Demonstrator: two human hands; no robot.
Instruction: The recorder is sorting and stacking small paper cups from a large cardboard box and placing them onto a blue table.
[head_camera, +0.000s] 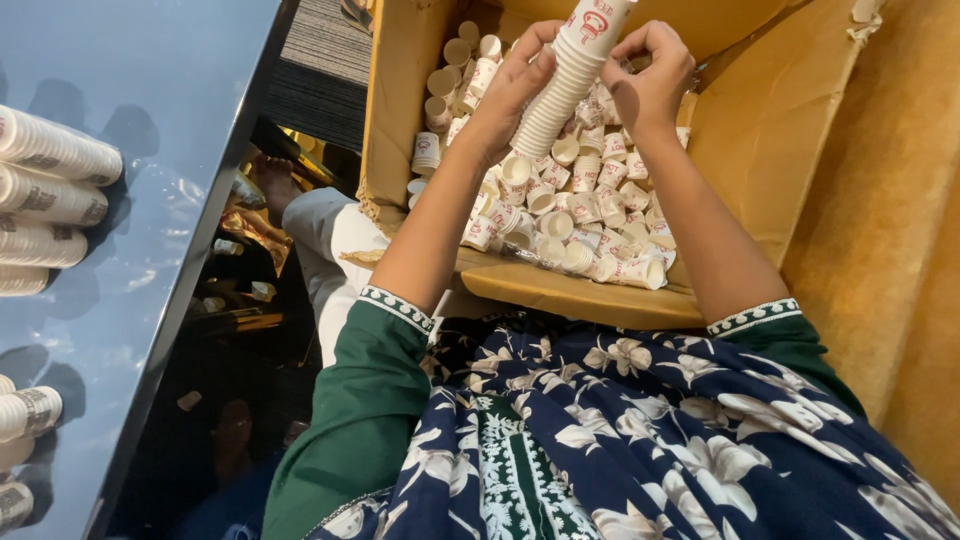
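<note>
Both hands, left hand (515, 85) and right hand (650, 80), grip a stack of paper cups (570, 75) over the cardboard box (740, 130); stacking seems underway, apparently needing another loose cup (515, 185).

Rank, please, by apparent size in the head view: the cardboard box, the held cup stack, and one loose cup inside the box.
1. cardboard box
2. cup stack, held by left hand and right hand
3. loose cup

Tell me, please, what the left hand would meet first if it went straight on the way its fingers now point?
Probably the stack of paper cups itself: the left hand already grips it, fingers pointing up-right at it.
</note>
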